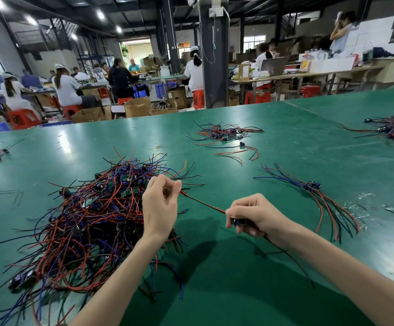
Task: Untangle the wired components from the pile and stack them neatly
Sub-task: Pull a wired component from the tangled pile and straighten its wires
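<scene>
**Two hands draw one red wire taut beside a tangled pile**

A person's left hand (159, 208) and right hand (257, 215) hover just above a green table (214, 290). A red wire (203, 203) runs straight and tight between them.

The left hand is closed narrow, with thumb and fingertips pinching the far end of the red wire. The right hand is curled round a small blue component (238, 222), of which only a little shows between the fingers. The red wire comes out by the thumb. A black wire (292, 257) trails from under this hand, back along the forearm.

Just left of the left hand, and partly under its wrist, lies the pile (85, 215), a loose heap of red, blue and black wires with small boards. The piece in hand appears to be clear of it. Pulling the wire tight probably straightens it for laying down flat.

To the right of the right hand, a little beyond it, sits the stack (312, 186). Its components are bunched together, with blue wires fanning one way and red and black the other. That is likely where this piece belongs.
</scene>
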Available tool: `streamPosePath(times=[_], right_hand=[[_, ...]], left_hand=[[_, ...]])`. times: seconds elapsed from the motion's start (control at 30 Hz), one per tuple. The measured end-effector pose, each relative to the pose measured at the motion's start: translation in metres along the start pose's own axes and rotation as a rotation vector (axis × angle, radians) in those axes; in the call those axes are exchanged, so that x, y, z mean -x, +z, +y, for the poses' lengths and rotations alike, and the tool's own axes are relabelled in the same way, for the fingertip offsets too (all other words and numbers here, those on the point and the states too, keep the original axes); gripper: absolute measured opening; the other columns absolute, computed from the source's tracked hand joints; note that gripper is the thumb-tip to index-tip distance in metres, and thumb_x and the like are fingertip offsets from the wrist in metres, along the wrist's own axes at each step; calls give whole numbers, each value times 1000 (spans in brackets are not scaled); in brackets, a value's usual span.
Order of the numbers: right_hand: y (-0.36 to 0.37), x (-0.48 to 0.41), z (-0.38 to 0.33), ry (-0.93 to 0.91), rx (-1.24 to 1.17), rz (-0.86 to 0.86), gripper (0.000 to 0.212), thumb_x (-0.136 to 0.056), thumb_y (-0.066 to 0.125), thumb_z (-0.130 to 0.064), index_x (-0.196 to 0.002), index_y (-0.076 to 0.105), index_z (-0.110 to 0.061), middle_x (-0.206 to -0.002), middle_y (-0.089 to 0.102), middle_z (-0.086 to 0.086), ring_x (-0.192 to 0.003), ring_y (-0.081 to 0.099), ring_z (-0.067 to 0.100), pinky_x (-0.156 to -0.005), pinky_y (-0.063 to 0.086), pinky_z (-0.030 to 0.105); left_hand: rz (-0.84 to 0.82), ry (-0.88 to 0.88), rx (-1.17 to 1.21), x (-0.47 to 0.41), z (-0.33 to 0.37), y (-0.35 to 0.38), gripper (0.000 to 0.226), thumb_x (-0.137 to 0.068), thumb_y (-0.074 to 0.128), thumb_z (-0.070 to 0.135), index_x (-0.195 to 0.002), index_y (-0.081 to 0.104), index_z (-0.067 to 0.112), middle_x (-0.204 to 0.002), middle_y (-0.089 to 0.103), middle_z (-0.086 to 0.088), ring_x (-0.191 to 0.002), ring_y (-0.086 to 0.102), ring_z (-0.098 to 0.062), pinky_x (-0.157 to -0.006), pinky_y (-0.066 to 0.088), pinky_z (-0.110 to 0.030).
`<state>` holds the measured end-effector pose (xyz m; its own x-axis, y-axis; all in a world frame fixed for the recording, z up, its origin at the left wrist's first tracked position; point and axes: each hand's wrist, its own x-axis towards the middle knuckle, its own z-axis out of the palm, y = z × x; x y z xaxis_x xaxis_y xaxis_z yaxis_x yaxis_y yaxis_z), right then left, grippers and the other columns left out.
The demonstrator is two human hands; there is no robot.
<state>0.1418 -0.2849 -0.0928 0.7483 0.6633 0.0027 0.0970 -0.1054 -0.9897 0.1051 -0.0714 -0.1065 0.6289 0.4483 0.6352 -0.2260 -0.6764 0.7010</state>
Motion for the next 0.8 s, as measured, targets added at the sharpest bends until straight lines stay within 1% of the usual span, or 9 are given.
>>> streamPosePath(times=[0.07,0.13,0.23,0.33,0.47,0.53,0.63,0.77,0.8], right_hand=[[1,1,-1,9,5,-5,20,-72,62,-23,-58,70,-11,-47,53,7,-32,32,10,-36,19,13],[1,1,-1,21,21,9,21,-77,63,-17,-58,69,-11,-47,53,7,-32,33,10,-36,19,13],[-1,-1,0,57,46,56,31,-85,58,-7,-56,69,-10,-47,52,7,-32,32,11,-36,19,12],[-1,-2,0,92,63,92,32,-85,57,-6,-55,68,-10,-46,50,8,-31,31,11,-36,19,12],[-2,-3,1,125,84,126,29,-83,57,-6,-56,68,-8,-45,51,7,-30,31,11,-35,19,12],[-2,-4,1,133,86,137,29,-82,56,-5,-56,68,-8,-45,51,7,-29,31,11,-35,20,12],[-2,-4,1,134,85,146,29,-83,57,-5,-56,68,-8,-45,51,7,-30,31,11,-35,20,12],[-2,-5,1,131,83,145,29,-82,57,-6,-56,68,-9,-45,51,7,-30,31,11,-36,20,12],[-2,-5,1,131,84,144,28,-82,57,-6,-56,68,-9,-45,51,7,-30,31,11,-36,20,12]], left_hand=[[0,-53,26,0,-1,0,26,-91,62,20,-68,52,12,-69,52,0,-60,42,-6,-60,36,-21],[-7,-184,136,-2,1,0,27,-91,62,22,-67,54,13,-62,49,4,-57,40,-8,-60,34,-25],[-11,-386,344,-4,7,0,28,-91,62,19,-66,53,10,-56,45,4,-54,40,-13,-59,36,-29],[-23,-551,551,-5,13,0,26,-91,61,15,-67,53,9,-54,43,4,-51,40,-11,-55,39,-24],[-51,-721,832,-6,20,-1,18,-91,59,8,-74,62,3,-53,48,5,-47,43,-5,-45,44,-17],[-63,-777,935,-8,23,0,20,-92,57,7,-74,62,0,-51,48,3,-45,42,-6,-43,42,-17],[-88,-838,1029,-10,25,0,25,-94,54,10,-71,60,1,-47,46,3,-42,40,-6,-42,40,-16],[-113,-907,1086,-9,24,-1,40,-94,54,13,-56,64,5,-47,43,3,-41,40,-7,-43,41,-15],[-112,-917,1090,-9,23,-1,41,-94,54,13,-55,64,6,-47,43,2,-41,40,-7,-43,41,-15]])
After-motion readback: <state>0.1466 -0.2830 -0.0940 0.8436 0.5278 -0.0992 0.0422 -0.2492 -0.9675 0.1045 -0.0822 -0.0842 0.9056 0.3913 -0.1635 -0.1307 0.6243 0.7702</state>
